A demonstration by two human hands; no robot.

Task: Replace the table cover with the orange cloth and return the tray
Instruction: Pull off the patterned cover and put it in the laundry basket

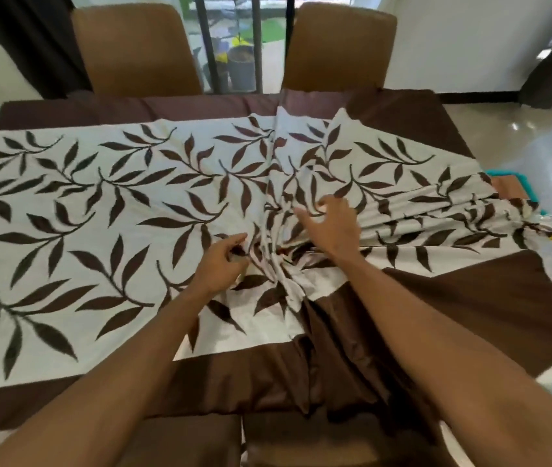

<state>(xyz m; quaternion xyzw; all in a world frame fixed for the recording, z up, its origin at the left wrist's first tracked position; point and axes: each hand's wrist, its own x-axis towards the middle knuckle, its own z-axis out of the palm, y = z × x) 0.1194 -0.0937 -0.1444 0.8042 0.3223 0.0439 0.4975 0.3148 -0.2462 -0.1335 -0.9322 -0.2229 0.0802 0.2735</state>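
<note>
Where hands bunch it, leaf-print table cover [99, 203], satiny pleats

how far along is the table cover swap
Early stage. The tray is not on the table, though where it went is not visible. In hand: the left hand pinches and the right hand presses the leaf-print cover, bunching it toward the near edge; its left part lies flat. Left: pulling it off, spreading the orange cloth (not in view), returning the tray.
</note>
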